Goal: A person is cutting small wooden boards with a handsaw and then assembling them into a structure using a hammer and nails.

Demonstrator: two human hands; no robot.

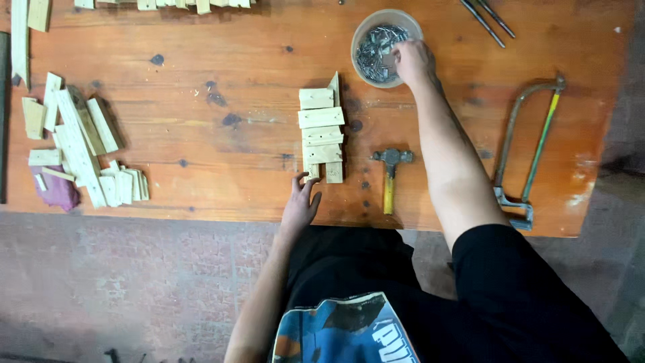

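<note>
A small frame of pale wooden slats lies in the middle of the orange wooden table. My left hand rests flat at the frame's near end, fingers spread and touching its lower corner. My right hand reaches far forward into a round clear bowl of nails, fingertips down among the nails. Whether it has pinched any nail is hidden. A hammer with a yellow handle lies just right of the frame, between my arms.
A hacksaw lies at the right edge. Loose wood offcuts pile at the left with a purple cloth. More slats line the far edge. Two thin metal rods lie at the far right.
</note>
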